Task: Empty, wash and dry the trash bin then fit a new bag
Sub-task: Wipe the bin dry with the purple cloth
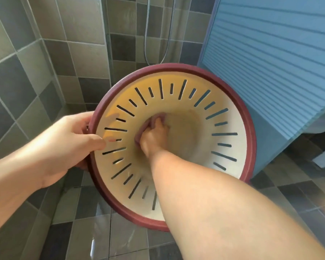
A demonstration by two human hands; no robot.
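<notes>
The trash bin (231, 102) is cream inside with a dark red rim and slits cut through its wall. It is tipped so that its mouth faces me, held above the floor. My left hand (71, 141) grips the rim on the left side, thumb inside the bin. My right hand (154, 136) reaches deep inside to the bottom, closed on a dull pink cloth (158, 117) pressed against the base. The bin holds no bag or rubbish that I can see.
Grey and dark tiles cover the walls and the wet floor (105, 231). A shower hose (167, 34) hangs on the back wall. A blue ribbed cabinet (280, 62) stands at the right, close behind the bin's rim.
</notes>
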